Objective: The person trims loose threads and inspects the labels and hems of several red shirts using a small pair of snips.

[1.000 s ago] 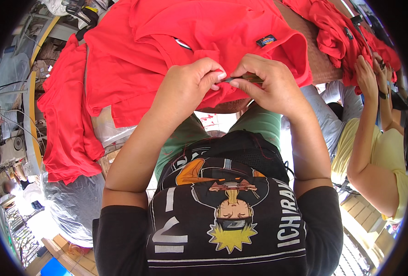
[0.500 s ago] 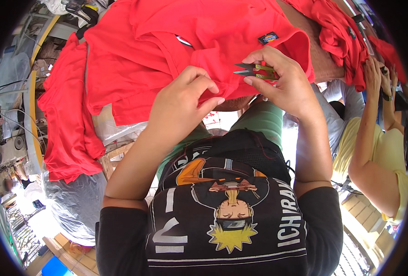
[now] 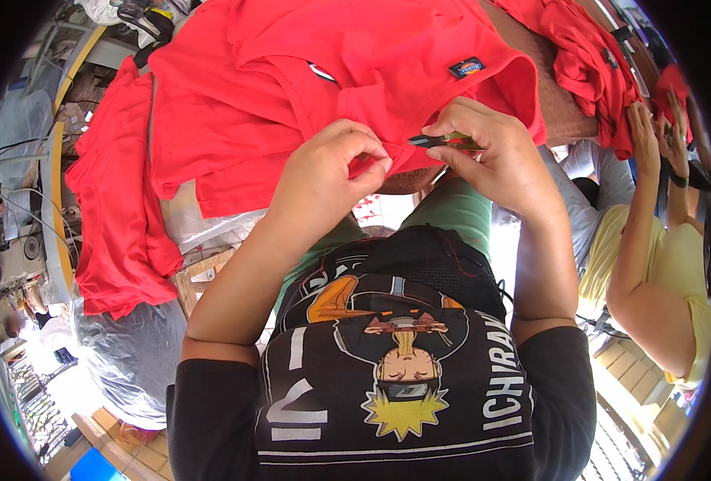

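Note:
A red garment (image 3: 251,120) with a small dark label (image 3: 467,67) lies spread in front of me. My right hand (image 3: 496,152) grips small yellow-handled thread snips (image 3: 460,142) between thumb and fingers. Their dark blades are pressed together and point left, just over the garment's near edge. To the left, my left hand (image 3: 323,172) is closed in a pinch, thumb tip against forefinger, at the same edge. What sits between those fingertips is too small to tell. A short gap separates the blade tips from the pinch.
Another red garment (image 3: 119,192) hangs at the left, above a plastic-wrapped bundle (image 3: 131,353). At the right, a person in a yellow top (image 3: 676,264) has both hands near more red cloth (image 3: 584,68). A brown surface (image 3: 568,104) shows beneath the garments.
The snips' blades, spread apart before, are now together. My right hand has turned slightly and come a little lower. My left thumb and forefinger have closed into a pinch.

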### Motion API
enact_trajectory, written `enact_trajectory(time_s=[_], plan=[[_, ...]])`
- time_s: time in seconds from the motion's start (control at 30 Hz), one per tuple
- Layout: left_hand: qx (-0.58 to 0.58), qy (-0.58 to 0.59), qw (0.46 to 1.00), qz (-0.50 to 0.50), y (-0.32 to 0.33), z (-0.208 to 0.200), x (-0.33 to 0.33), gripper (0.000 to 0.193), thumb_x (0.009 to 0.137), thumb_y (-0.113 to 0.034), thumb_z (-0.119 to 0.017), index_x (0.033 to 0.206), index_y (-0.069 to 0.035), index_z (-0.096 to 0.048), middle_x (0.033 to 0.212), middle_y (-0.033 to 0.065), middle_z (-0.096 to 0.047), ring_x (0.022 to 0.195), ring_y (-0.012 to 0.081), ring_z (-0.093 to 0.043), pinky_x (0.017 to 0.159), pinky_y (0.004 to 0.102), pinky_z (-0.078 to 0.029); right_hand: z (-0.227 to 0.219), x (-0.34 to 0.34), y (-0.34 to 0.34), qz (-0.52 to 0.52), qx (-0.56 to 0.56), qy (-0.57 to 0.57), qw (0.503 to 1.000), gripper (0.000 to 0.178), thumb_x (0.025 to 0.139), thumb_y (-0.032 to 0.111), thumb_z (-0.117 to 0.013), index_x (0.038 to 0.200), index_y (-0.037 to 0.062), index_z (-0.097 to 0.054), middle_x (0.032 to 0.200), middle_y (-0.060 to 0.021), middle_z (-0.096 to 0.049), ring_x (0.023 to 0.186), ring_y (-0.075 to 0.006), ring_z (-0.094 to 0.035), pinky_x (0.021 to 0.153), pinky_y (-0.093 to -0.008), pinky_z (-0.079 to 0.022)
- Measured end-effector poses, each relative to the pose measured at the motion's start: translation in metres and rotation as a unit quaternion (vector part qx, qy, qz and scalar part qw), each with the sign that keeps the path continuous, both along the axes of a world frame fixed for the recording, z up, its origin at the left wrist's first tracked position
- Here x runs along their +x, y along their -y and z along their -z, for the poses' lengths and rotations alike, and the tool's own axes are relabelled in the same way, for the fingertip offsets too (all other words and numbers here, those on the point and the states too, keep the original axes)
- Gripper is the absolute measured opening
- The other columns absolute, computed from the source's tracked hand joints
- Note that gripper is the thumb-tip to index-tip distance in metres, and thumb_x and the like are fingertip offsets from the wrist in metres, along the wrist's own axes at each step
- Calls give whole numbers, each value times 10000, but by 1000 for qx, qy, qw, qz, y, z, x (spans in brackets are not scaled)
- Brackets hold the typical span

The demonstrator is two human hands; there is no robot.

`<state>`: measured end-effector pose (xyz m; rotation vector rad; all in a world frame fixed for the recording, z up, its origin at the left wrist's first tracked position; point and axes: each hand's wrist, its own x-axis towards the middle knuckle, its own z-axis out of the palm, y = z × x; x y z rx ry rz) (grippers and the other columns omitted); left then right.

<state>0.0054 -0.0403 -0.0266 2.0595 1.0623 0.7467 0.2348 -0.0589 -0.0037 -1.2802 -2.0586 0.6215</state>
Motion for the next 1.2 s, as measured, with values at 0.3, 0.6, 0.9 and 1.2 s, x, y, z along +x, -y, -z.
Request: enact_trajectory(time_s=[0.3, 0.6, 0.9, 1.2], plan=[[29, -22, 999, -13, 5, 7, 7, 124, 808, -77, -724, 884, 10, -681, 933, 85, -645, 798, 182, -643, 724, 282, -515, -2, 1, 1, -2, 0, 9, 1000, 189, 758, 71, -716, 914, 60, -610, 837, -94, -619, 765, -313, -631, 633, -384, -487], [-103, 66, 991, -54, 1, -1, 4, 147, 837, -129, -699, 928, -12, -700, 915, 112, -690, 771, 219, -669, 687, 297, -511, 4, -10, -2, -49, 13, 26, 998, 204, 748, 75, -715, 923, 66, -611, 863, -107, -611, 787, -336, -616, 661, -418, -478], [-84, -4, 959, 272, -21, -86, -56, 211, 843, -181, -648, 731, -7, -686, 876, 112, -659, 888, 243, -617, 803, 346, -474, 4, 1, -6, 23, 27, -15, 999, 206, 772, 116, -716, 947, 63, -622, 861, -100, -613, 760, -297, -624, 654, -409, -478], [83, -47, 994, 45, -16, -25, -29, 214, 775, -108, -748, 945, -15, -659, 1013, 69, -622, 912, 207, -620, 798, 315, -487, 20, -27, -7, 9, -67, 8, 998, 215, 754, 147, -742, 912, 37, -645, 829, -119, -629, 732, -297, -628, 638, -400, -479]])
